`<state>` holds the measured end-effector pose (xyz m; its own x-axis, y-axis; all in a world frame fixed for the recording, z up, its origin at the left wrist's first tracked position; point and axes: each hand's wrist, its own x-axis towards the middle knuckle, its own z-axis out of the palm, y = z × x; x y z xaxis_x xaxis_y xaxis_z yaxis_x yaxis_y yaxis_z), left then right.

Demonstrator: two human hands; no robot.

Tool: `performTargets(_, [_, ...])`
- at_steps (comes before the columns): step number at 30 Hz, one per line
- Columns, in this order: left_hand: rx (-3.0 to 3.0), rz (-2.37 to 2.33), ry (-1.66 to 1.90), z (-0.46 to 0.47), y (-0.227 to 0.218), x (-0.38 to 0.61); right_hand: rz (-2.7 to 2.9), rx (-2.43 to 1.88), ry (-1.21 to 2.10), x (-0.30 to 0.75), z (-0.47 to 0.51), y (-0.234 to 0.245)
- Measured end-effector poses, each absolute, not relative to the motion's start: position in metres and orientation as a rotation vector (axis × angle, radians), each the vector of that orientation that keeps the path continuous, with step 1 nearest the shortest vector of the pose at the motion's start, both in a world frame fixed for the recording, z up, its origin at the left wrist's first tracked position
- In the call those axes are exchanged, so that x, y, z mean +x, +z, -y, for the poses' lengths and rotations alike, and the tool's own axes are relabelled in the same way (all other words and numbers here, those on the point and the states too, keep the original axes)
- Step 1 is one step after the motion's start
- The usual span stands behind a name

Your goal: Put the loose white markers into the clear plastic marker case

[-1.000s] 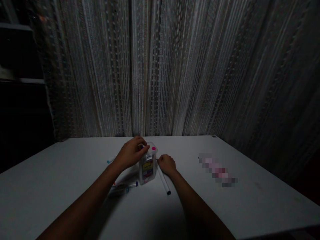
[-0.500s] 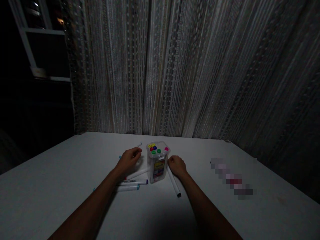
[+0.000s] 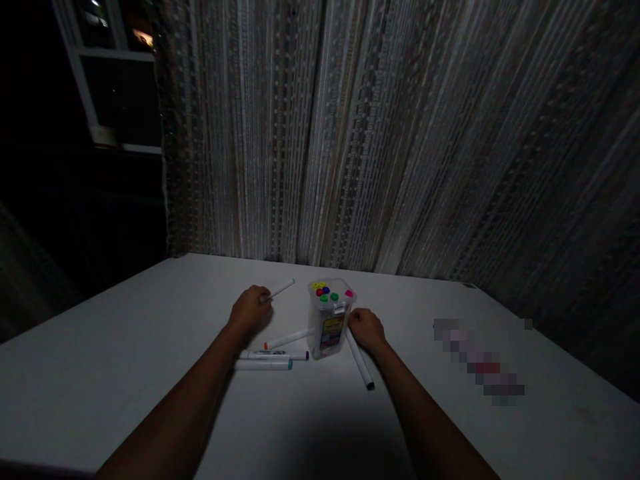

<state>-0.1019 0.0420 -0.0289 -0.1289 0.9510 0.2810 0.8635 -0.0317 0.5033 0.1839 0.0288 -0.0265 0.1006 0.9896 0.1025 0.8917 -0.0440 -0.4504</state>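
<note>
A clear plastic marker box [image 3: 330,323] stands upright on the white table [image 3: 150,373], with several coloured marker caps showing at its top. My left hand [image 3: 250,310] is closed round a white marker [image 3: 280,289] whose tip points up and right, left of the box. My right hand [image 3: 367,330] rests closed on the table against the box's right side, over the end of a black-tipped marker [image 3: 361,363]. Three more markers [image 3: 273,355] lie on the table in front of my left hand.
A string curtain [image 3: 375,133] hangs close behind the table's far edge. A dark window frame [image 3: 100,80] is at the upper left. A blurred-out object [image 3: 480,363] lies on the table to the right.
My left hand has left the top of the box, moved left and picked up a white marker. The right hand has stayed beside the box. The view has shifted left.
</note>
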Motion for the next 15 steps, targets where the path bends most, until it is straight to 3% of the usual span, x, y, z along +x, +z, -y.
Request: performTargets(15, [1.918, -2.169, 0.749, -0.0451, -0.0373, -0.1094, 1.841, -1.959, 0.358, 0.1841, -0.0274, -0.0251])
